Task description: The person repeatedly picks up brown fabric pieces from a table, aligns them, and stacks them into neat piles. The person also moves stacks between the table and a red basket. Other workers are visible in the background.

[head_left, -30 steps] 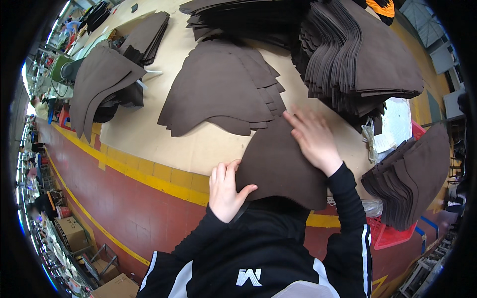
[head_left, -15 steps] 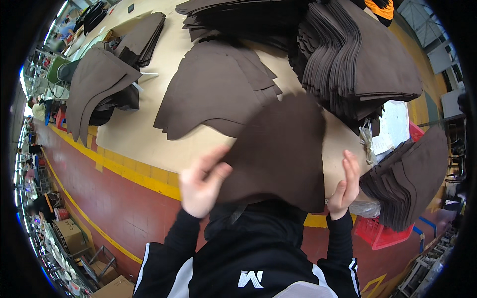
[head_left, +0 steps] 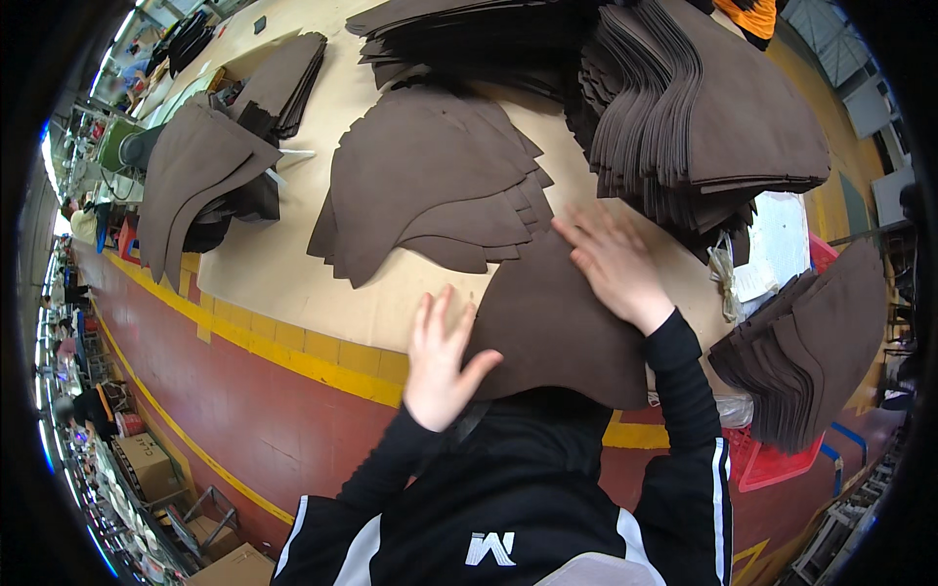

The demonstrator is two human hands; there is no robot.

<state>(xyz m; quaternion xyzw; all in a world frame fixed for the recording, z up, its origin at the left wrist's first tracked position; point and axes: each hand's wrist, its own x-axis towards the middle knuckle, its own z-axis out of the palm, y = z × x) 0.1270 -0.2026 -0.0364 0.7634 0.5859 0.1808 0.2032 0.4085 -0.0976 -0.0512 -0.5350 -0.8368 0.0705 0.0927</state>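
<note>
A dark brown cut panel (head_left: 562, 332) lies before me at the table's near edge, its lower end reaching to my body. Across its upper right part rests my right hand (head_left: 620, 269), fingers stretched out and slightly blurred. My left hand (head_left: 445, 361) is at the panel's left edge, fingers spread and thumb toward it, holding nothing. Just beyond, a fanned pile of similar brown panels (head_left: 420, 186) lies on the pale tabletop (head_left: 264, 264). The panel's far end meets that pile near my right fingertips; my hand partly hides the spot.
Tall stacks of brown panels (head_left: 723, 107) stand at the far right, with another stack (head_left: 469, 44) at the back. More panels (head_left: 200, 166) overhang the table's left side. At right, a fanned stack (head_left: 811, 347) sits over a red crate (head_left: 772, 459), near a clear plastic bag (head_left: 725, 278).
My right hand has moved left and forward onto the panel. My left hand has shifted slightly right. The panel has come down flatter, and another curved panel now shows atop the fanned pile.
</note>
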